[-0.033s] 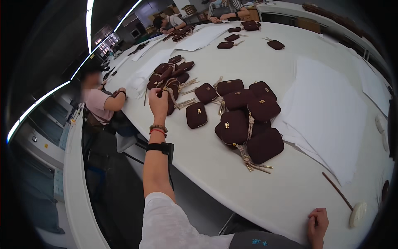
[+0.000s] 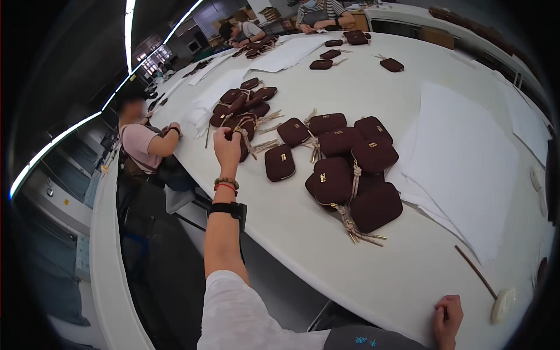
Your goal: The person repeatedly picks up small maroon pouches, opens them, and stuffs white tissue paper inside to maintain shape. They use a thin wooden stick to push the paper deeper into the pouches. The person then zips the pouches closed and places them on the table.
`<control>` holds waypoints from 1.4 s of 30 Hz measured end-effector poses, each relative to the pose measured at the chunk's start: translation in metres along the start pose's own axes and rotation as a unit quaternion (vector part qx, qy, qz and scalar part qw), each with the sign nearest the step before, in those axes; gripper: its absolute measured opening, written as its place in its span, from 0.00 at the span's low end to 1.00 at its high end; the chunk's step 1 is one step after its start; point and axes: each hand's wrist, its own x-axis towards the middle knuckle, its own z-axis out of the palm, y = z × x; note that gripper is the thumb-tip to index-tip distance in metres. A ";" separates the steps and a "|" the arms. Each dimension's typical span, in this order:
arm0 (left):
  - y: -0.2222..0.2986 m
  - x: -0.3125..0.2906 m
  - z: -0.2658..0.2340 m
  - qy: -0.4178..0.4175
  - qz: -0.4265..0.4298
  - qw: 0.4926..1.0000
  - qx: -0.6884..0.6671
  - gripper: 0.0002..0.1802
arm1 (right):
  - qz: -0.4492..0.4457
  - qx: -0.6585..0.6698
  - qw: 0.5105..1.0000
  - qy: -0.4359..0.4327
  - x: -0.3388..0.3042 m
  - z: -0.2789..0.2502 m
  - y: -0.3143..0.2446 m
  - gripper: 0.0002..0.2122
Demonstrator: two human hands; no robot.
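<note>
Seen from the head camera, the left hand is stretched out over the wide white surface, wrist ringed with beaded bracelets and a black band further down the forearm. Its fingers are pinched together on the edge of a small dark maroon rectangular leather pouch with tan cord, which lies at the near end of a far cluster of similar maroon pouches. The right hand rests at the near edge of the surface, at the bottom right of the picture, its fingers curled loosely inward and holding nothing that can be seen.

Between the two hands, a larger heap of maroon pouches with gold clasps sits near the middle of the surface, with braided tan cords trailing out toward the near edge. One single pouch lies just to the left of that heap, apart from it. Large white paper sheets are spread to the right of the heap. A thin brown stick lies near the right hand, with a small pale rounded object just beside its end.

A seated person in a pink top leans on the left rim of the surface, and further people work at the far end.
</note>
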 end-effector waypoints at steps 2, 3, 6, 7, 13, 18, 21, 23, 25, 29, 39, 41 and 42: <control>-0.019 -0.014 0.001 -0.001 -0.011 0.999 0.030 0.14 | -0.028 -0.030 0.999 -0.025 0.009 -0.008 -0.010 0.04; -0.020 -0.017 0.006 -0.007 -0.028 0.999 0.035 0.14 | -0.023 -0.028 0.999 -0.021 0.011 -0.009 -0.009 0.04; -0.020 -0.009 0.027 0.014 -0.019 1.000 0.014 0.15 | -0.002 -0.032 0.999 -0.002 0.015 -0.007 -0.008 0.04; -0.014 -0.001 0.032 0.031 -0.002 0.999 0.014 0.15 | 0.008 -0.034 0.999 -0.001 0.017 -0.006 -0.008 0.04; -0.001 0.033 0.074 -0.158 0.024 0.965 0.209 0.27 | 0.038 -0.072 0.997 0.001 0.017 0.000 -0.002 0.04; -0.020 0.029 0.109 -0.354 0.008 0.867 0.351 0.42 | 0.065 -0.096 0.993 0.001 0.021 0.006 -0.008 0.04; -0.041 0.029 0.118 -0.341 -0.034 0.893 0.291 0.37 | 0.062 -0.120 0.991 0.005 0.022 0.008 -0.010 0.04; -0.059 0.027 0.112 -0.310 0.032 0.918 0.246 0.30 | 0.049 -0.134 0.990 0.007 0.022 0.009 -0.008 0.04; -0.081 0.028 0.096 -0.310 0.077 0.908 0.271 0.30 | 0.046 -0.137 0.989 0.010 0.023 0.012 -0.007 0.04; -0.122 0.017 0.061 -0.292 0.071 0.925 0.234 0.29 | 0.053 -0.151 0.987 0.017 0.025 0.015 -0.012 0.04; -0.136 0.007 0.025 -0.285 0.011 0.948 0.141 0.41 | 0.063 -0.195 0.979 -0.003 0.028 0.015 -0.006 0.04; -0.127 0.005 0.015 -0.296 -0.031 0.942 0.157 0.41 | 0.068 -0.185 0.980 -0.003 0.028 0.014 -0.009 0.05; -0.120 0.007 0.006 -0.331 -0.047 0.927 0.169 0.46 | 0.072 -0.180 0.981 -0.002 0.027 0.014 -0.010 0.05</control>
